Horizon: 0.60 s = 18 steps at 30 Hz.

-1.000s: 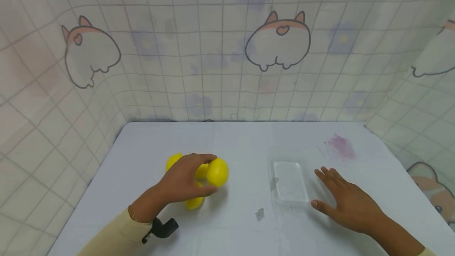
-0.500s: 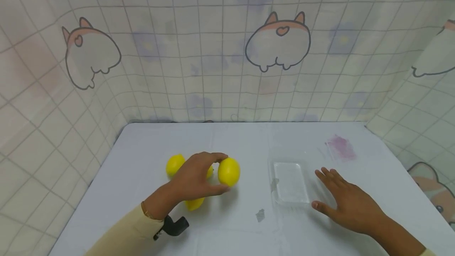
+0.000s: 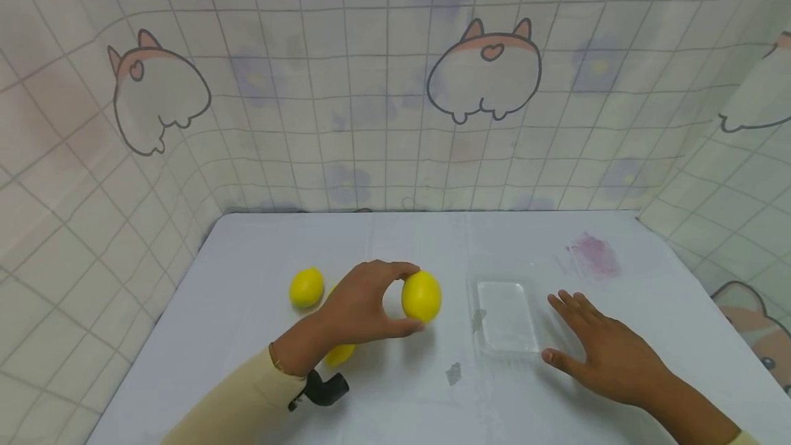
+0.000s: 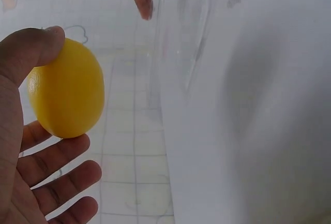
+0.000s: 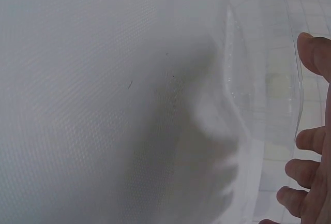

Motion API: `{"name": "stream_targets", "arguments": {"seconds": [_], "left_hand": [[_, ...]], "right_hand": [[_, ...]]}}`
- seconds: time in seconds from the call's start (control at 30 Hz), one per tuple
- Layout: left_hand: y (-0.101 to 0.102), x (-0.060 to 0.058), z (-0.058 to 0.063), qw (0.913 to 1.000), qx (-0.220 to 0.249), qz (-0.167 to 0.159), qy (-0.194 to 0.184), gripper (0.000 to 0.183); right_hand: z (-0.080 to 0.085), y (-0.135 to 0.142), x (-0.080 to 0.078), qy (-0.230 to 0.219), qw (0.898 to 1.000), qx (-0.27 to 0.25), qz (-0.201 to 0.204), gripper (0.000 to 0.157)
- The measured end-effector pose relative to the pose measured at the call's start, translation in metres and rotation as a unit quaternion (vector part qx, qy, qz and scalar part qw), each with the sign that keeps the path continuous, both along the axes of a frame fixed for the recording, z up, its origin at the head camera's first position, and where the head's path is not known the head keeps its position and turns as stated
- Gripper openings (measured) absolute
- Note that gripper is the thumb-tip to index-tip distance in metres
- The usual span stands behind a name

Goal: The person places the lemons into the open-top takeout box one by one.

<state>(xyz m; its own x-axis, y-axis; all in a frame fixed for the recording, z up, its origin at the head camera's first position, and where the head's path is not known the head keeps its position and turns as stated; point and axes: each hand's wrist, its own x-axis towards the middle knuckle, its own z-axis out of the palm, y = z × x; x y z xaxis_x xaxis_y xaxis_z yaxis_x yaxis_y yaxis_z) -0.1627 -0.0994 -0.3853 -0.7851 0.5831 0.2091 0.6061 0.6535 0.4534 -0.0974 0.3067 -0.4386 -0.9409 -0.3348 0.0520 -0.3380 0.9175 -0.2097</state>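
A yellow lemon [image 3: 422, 297] is pinched between the thumb and fingertips of my left hand [image 3: 358, 307], held above the table left of a clear plastic container [image 3: 505, 349]. In the left wrist view the lemon [image 4: 72, 92] sits between thumb and index finger, the other fingers spread below. My right hand [image 3: 608, 356] hovers palm down just right of the container, fingers extended. In the right wrist view its fingers lie close to the container's wall [image 5: 269, 63]; whether they touch cannot be told. Another lemon [image 3: 306, 287] lies behind my left wrist, and a further lemon [image 3: 340, 354] is partly hidden under that hand.
The white table [image 3: 420, 239] is backed by a grid-patterned curtain [image 3: 371, 122] with cartoon animals. A grey patch [image 3: 454, 373] lies in front of the container, and a pink stain [image 3: 593, 256] marks the back right. A black wrist mount [image 3: 327, 389] hangs under my left sleeve.
My left hand has carried the lemon rightward, away from the other lemons and closer to the container. One lemon behind it has come into fuller view. The right hand stays still.
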Motion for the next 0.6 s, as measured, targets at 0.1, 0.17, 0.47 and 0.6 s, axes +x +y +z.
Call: {"name": "stream_targets", "arguments": {"seconds": [0.1, 0.17, 0.47, 0.6], "left_hand": [[0.005, -0.001, -0.003, 1.0, 0.0, -0.008, 0.005, 0.081], [0.009, -0.002, -0.004, 0.9999, 0.002, -0.013, 0.005, 0.081], [0.027, -0.003, -0.006, 0.9996, -0.008, -0.025, 0.005, 0.079], [0.034, -0.003, -0.006, 0.9996, -0.011, -0.027, -0.005, 0.079]], "right_hand": [[0.0, 0.0, 0.0, 0.0, 1.0, 0.0, 0.001, 0.089], [-0.001, 0.0, -0.001, 0.001, 1.0, 0.0, 0.002, 0.089], [-0.002, 0.002, -0.001, 0.0, 1.0, -0.001, 0.0, 0.089], [-0.001, 0.002, 0.0, -0.001, 1.0, -0.003, 0.0, 0.089]]}}
